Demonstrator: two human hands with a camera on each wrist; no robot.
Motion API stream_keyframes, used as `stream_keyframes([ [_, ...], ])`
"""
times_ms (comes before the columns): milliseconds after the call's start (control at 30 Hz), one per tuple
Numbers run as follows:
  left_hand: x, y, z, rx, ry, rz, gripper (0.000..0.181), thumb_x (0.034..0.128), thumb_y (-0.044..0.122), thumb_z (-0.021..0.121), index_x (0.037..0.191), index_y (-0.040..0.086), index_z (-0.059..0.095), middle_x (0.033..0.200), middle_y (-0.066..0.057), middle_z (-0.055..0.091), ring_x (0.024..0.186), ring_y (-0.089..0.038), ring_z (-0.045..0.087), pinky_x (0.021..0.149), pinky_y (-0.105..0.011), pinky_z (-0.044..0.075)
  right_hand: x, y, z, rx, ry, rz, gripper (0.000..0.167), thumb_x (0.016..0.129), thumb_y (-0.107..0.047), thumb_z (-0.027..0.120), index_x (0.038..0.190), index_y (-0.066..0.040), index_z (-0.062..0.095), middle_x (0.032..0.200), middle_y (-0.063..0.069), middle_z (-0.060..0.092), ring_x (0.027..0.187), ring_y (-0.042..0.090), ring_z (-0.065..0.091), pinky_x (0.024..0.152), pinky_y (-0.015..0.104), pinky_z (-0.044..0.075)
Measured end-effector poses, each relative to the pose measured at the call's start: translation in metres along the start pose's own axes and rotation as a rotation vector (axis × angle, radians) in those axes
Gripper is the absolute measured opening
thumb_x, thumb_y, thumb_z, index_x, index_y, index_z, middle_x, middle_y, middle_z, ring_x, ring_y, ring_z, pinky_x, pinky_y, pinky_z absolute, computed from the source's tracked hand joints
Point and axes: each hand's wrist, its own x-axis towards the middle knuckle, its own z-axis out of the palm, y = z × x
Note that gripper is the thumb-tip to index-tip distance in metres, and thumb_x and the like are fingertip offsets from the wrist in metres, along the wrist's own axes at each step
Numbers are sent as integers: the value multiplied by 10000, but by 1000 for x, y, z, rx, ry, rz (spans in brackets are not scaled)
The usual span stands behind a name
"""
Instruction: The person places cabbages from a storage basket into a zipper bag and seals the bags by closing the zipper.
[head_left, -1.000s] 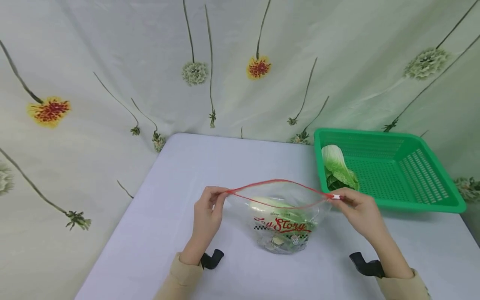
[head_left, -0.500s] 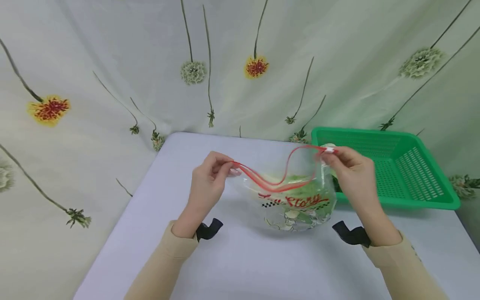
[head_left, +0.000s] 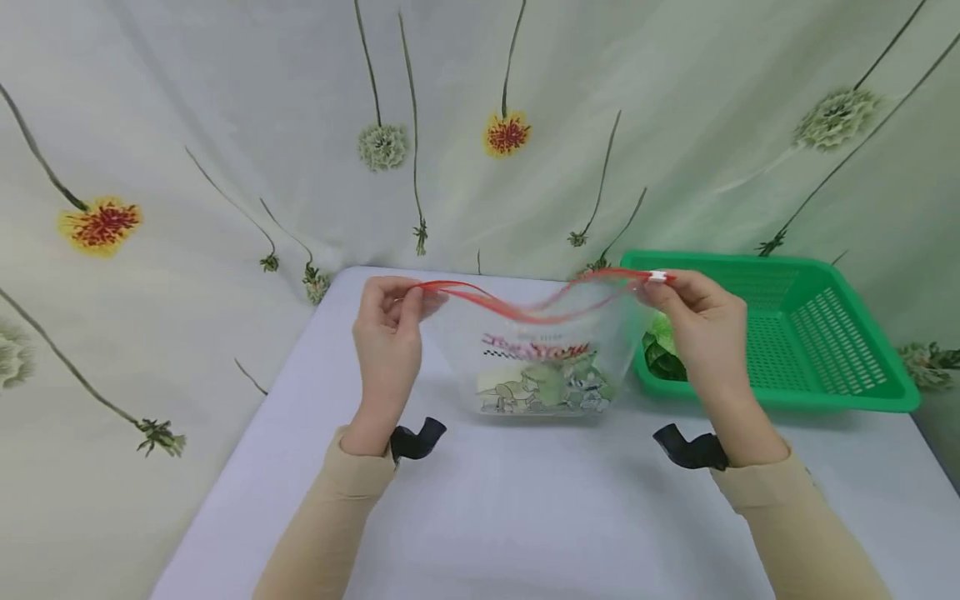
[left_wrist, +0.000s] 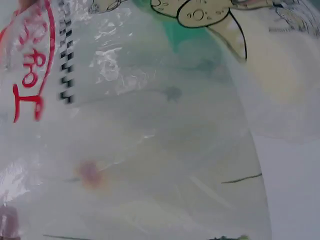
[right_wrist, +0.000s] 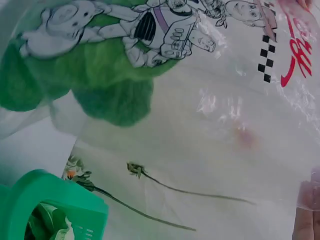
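A clear zip bag (head_left: 536, 346) with red lettering and cartoon print hangs between my hands. A napa cabbage (right_wrist: 112, 100) shows green through the film low in the bag. My left hand (head_left: 388, 342) pinches the left end of the red zip strip (head_left: 525, 315). At the other end, beside the white slider (head_left: 657, 276), my right hand (head_left: 708, 333) pinches the strip. The two red edges sag and stand partly apart in the middle. Whether the bag's bottom touches the table I cannot tell. Printed film fills most of both wrist views.
A green plastic basket (head_left: 825, 398) stands at the table's back right, close behind my right hand. Another napa cabbage (head_left: 663, 354) lies at its left end, partly behind the bag. The white table (head_left: 480, 517) ends at a flower-printed curtain (head_left: 315, 108).
Both hands have risen and moved away from me, lifting the bag's mouth; my left hand has also shifted left. The bag now hangs taller, its lower part farther back on the table.
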Motion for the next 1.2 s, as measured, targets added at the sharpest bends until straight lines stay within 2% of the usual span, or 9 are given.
stream_keyframes([
  [167, 3, -6, -1, -37, 23, -4, 192, 972, 14, 570, 1089, -131, 525, 972, -115, 642, 853, -32, 713, 834, -260, 584, 6, 5, -8, 58, 30, 33, 162, 885, -156, 735, 974, -21, 741, 854, -62, 767, 844, 67, 730, 864, 171, 544],
  [400, 3, -12, 2, -46, 20, 12, 199, 966, 12, 583, 1088, -139, 539, 979, -57, 647, 882, -43, 713, 843, -267, 582, 7, 15, -14, -28, 23, 65, 226, 885, -226, 737, 1024, -48, 753, 874, -106, 765, 877, 29, 720, 868, 143, 533],
  [467, -2, -17, 3, -38, -9, 17, 188, 961, -6, 584, 1089, -137, 546, 987, -125, 659, 891, -26, 708, 849, -261, 579, 5, 20, -17, -57, 21, 95, 252, 890, -251, 732, 1056, -62, 751, 890, -124, 763, 907, 15, 713, 863, 130, 527],
  [600, -17, -30, 3, 75, -121, 45, 161, 943, -20, 607, 1084, -93, 581, 1010, -218, 693, 862, -39, 705, 741, -145, 554, -5, 39, -24, -272, -10, 168, 267, 929, -255, 695, 1114, -67, 733, 845, -275, 700, 896, -45, 655, 716, 125, 510],
  [700, -32, -37, 0, 171, -200, 23, 144, 926, -36, 624, 1065, -57, 595, 984, -189, 719, 830, -154, 720, 692, -101, 524, -16, 52, -30, -412, -51, 207, 292, 947, -235, 673, 1143, -23, 712, 815, -335, 644, 863, -88, 600, 655, 132, 483],
  [833, -47, -40, -4, 256, -238, 8, 133, 907, -58, 640, 1032, -27, 604, 939, -152, 726, 793, -224, 721, 694, -98, 527, -30, 58, -41, -461, -105, 225, 315, 949, -223, 670, 1144, 23, 700, 825, -323, 656, 836, -118, 590, 682, 122, 506],
  [933, -49, -38, -5, 278, -239, 100, 142, 892, -65, 655, 1021, -21, 616, 925, -130, 723, 775, -204, 718, 670, -93, 513, -34, 56, -45, -511, -99, 159, 254, 943, -179, 675, 1102, 15, 714, 844, -298, 655, 808, -148, 580, 660, 104, 501],
  [1067, -41, -32, -3, 270, -234, 254, 169, 878, -87, 661, 1032, -26, 632, 929, -116, 716, 808, -225, 718, 765, -130, 549, -33, 46, -44, -576, -71, -59, 181, 915, -63, 686, 1088, -22, 720, 971, -42, 736, 851, -205, 567, 689, 44, 486],
  [1200, -31, -25, -2, 282, -282, 312, 210, 874, -78, 666, 1068, 4, 662, 986, -95, 718, 875, -198, 707, 850, -146, 538, -31, 35, -40, -644, -114, -258, 300, 869, 62, 677, 1138, -66, 715, 1100, 121, 724, 938, -197, 518, 721, 2, 417],
])
